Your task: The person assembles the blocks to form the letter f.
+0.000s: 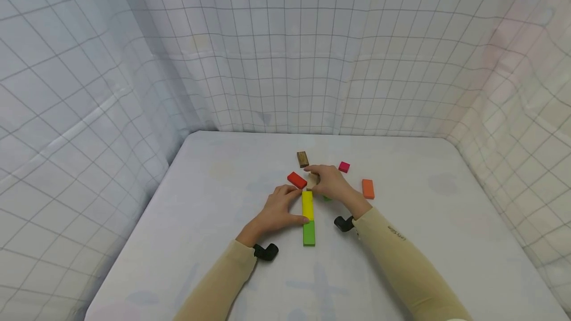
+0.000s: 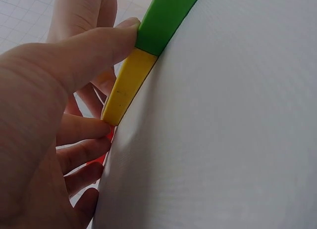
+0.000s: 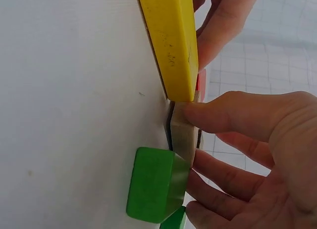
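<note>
A yellow block [image 1: 308, 205] and a green block [image 1: 309, 234] lie end to end in a straight line on the table. My left hand [image 1: 276, 210] is beside them, its thumb touching the seam and its index fingertip against the far end of the yellow block. My right hand [image 1: 332, 182] pinches a plain wooden block [image 3: 183, 135] between thumb and fingers, close to the yellow block's far end. That wooden block is partly hidden by the fingers in the head view. Another green block [image 3: 151, 184] is near the right fingers.
A red block [image 1: 297, 180] lies just beyond my left fingers. Farther back are a dark brown block [image 1: 303, 159] and a small pink block [image 1: 344, 167]. An orange block [image 1: 368, 188] lies to the right. Gridded white curtains [image 1: 285, 53] surround the white table [image 1: 200, 187].
</note>
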### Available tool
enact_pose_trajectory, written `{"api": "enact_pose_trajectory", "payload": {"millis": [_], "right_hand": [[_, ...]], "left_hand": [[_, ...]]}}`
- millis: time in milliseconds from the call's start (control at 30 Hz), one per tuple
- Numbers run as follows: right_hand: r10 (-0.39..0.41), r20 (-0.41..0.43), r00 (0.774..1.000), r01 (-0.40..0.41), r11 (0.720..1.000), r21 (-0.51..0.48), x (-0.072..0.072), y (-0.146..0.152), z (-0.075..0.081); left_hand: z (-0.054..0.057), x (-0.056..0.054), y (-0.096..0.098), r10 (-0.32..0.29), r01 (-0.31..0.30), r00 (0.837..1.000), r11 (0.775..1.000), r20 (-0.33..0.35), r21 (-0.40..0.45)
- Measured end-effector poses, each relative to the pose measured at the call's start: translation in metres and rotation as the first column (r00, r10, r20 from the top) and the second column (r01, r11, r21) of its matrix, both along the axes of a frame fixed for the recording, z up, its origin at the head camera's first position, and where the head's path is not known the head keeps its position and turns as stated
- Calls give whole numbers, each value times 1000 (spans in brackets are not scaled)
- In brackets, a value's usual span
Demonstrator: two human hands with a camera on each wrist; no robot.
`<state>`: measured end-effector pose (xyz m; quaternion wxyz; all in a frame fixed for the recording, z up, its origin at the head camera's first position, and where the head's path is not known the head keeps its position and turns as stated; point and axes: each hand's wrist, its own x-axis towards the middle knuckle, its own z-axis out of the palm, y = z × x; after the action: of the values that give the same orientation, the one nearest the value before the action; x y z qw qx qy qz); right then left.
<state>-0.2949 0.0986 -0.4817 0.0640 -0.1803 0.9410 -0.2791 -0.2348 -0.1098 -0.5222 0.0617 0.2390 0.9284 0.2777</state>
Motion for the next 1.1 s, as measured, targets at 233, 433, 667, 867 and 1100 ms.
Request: {"api": "enact_pose_trajectory", "payload": {"millis": [233, 433, 667, 867, 1100], "right_hand": [[14, 21, 1000, -14, 1000, -11, -1, 2, 4], [11, 37, 999, -11, 1000, 5, -1, -1, 4], [8, 15, 1000, -8, 1000, -15, -1, -4, 2], [21, 0, 1000, -21, 999, -32, -2, -6, 3], [21, -11, 1000, -21, 999, -24, -3, -9, 1]], "left_hand": [[2, 0, 0, -7, 7, 1000, 1000, -7, -9], [3, 1, -1, -20, 20, 1000, 1000, -14, -14], [4, 2, -1, -26, 26, 999, 1000, -24, -4], [4, 2, -1, -27, 26, 999, 1000, -25, -8], [3, 2, -1, -35, 35, 999, 999, -29, -5]]}}
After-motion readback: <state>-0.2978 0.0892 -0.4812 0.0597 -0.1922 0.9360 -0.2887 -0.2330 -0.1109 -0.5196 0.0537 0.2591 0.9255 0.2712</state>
